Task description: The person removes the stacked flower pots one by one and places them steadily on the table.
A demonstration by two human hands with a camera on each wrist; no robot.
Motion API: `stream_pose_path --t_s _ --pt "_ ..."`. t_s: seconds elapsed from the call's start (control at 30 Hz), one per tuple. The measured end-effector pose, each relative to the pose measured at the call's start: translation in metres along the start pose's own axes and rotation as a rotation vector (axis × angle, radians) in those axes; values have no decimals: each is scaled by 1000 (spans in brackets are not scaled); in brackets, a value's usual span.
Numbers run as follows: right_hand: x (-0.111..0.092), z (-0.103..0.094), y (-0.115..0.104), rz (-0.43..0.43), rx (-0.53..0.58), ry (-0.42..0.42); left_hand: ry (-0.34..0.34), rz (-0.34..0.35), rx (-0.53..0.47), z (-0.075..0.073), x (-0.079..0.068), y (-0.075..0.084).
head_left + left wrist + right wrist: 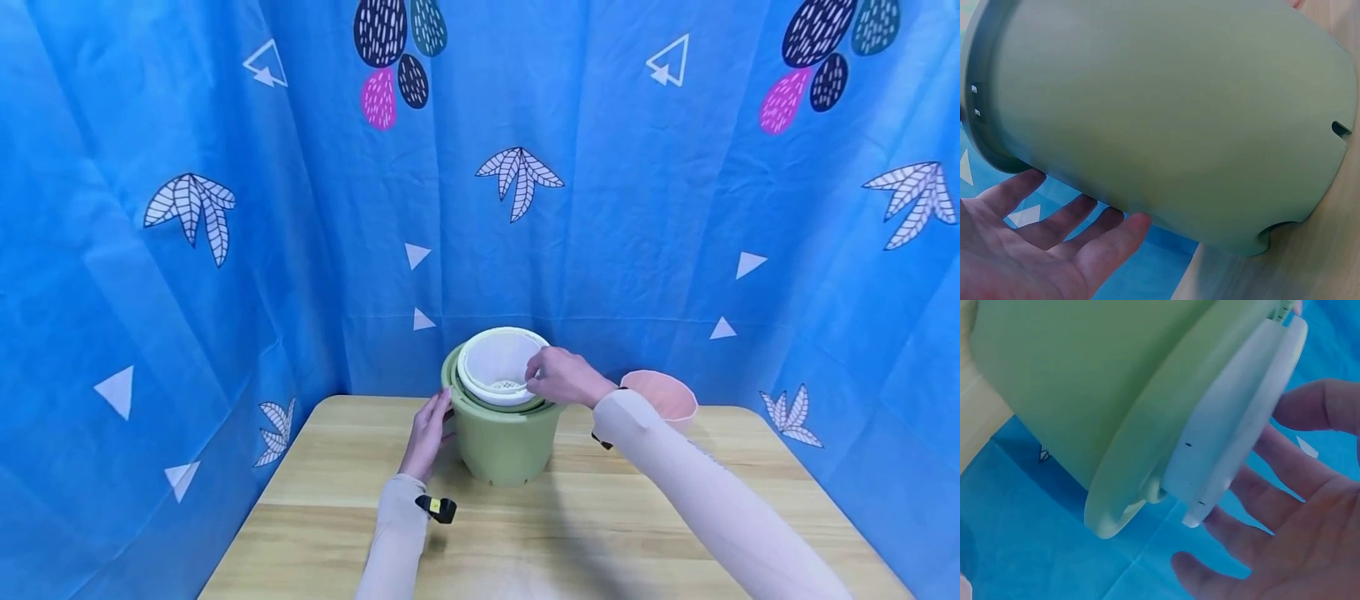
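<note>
A large green pot (pixel 501 446) stands upright on the table, with another green rim nested inside it. On top sits a white pot (pixel 487 350) with small holes in its floor, its rim raised above the green ones. My left hand (pixel 427 433) touches the left side of the large pot. In the left wrist view its spread fingers (pixel 1063 219) lie against the green wall. At the white pot's right rim is my right hand (pixel 562 377), fingers spread in the right wrist view. The rim (pixel 1250 431) partly hides those fingertips.
A pink pot (pixel 660 396) stands at the back right, partly behind my right forearm. The wooden table (pixel 330 500) ends at a blue patterned curtain (pixel 637 208), which hangs behind it and on both sides.
</note>
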State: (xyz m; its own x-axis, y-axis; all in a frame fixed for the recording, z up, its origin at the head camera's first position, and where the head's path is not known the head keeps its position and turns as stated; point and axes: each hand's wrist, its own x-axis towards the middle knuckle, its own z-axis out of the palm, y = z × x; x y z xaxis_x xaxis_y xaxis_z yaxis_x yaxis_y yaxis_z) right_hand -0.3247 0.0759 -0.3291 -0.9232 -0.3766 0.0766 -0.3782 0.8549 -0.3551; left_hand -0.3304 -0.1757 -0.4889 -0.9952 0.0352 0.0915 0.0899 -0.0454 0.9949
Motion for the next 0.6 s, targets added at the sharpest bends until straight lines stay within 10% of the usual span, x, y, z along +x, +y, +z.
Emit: stream_pose_path --t_s 0.6 --pt "-6 15 5 -16 120 164 2 -12 -11 3 0 -1"
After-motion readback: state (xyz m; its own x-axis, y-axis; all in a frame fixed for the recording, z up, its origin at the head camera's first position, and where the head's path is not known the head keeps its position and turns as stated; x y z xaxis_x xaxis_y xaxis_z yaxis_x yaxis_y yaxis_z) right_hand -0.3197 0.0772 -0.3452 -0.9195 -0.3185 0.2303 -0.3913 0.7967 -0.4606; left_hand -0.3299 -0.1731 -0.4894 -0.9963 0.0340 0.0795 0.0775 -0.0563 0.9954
